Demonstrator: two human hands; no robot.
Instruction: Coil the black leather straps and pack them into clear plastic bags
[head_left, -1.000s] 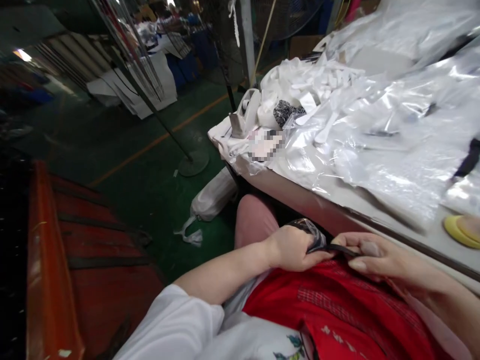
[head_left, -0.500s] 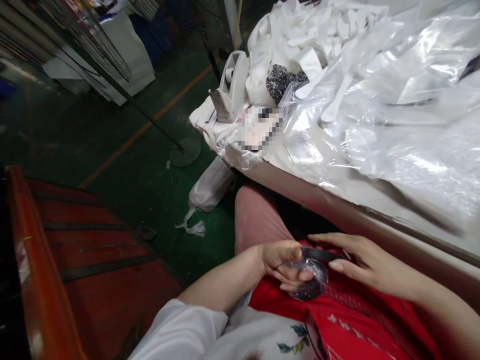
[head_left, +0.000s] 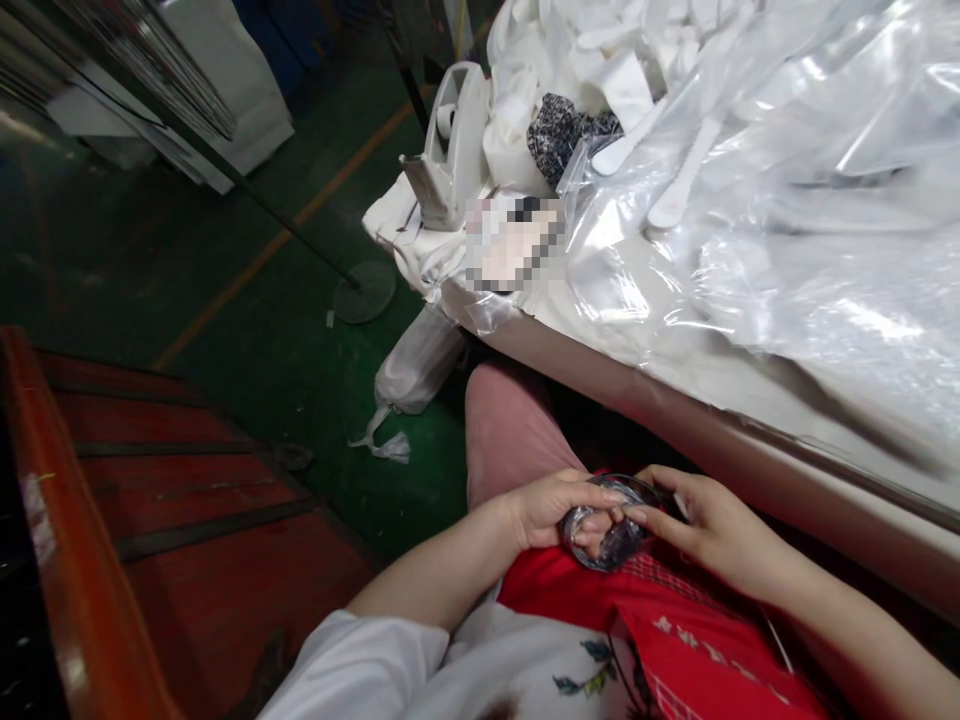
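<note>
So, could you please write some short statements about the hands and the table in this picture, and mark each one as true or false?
1. Both hands hold a small clear plastic bag with dark contents over the lap. True.
2. The left hand rests on the table. False: it holds the bag below the table edge.
3. A white tape dispenser stands at the table corner. True.
4. The right hand holds scissors. False: its grip is on the bag.
5. The floor is red. False: the floor is green.
</note>
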